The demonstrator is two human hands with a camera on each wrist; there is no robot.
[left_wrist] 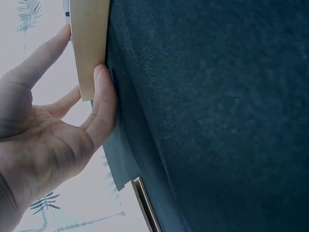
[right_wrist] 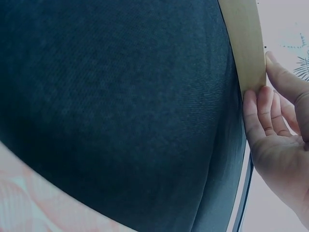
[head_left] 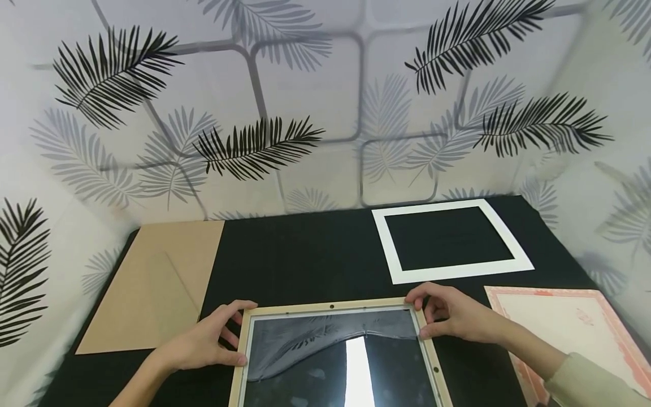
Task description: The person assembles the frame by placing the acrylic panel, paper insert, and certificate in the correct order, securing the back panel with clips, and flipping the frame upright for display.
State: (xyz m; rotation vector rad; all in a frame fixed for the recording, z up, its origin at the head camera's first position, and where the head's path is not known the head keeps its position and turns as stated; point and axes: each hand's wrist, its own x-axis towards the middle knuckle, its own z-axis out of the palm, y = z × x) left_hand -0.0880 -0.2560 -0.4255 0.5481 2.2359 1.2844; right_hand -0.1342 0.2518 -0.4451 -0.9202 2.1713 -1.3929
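A pale wooden picture frame (head_left: 305, 308) lies at the near middle of the black cloth, its lower part cut off by the head view. A shiny pane (head_left: 300, 384) fills it, with bright reflections and a greyish band along its far part. My left hand (head_left: 203, 342) grips the frame's far left corner, thumb on the inner face and fingers along the outside. At the opposite far corner, my right hand (head_left: 452, 314) pinches the wood the same way. Both wrist views show the frame's side (left_wrist: 89, 53) between thumb and fingers, close over the cloth.
On the left lies a brown backing board (head_left: 122, 288). A white mat border (head_left: 463, 274) with a rectangular opening lies at the back right. Nearer on the right, beneath my forearm, is a cream sheet with a pink ornate border (head_left: 549, 322). A leaf-patterned curtain (head_left: 325, 102) hangs behind.
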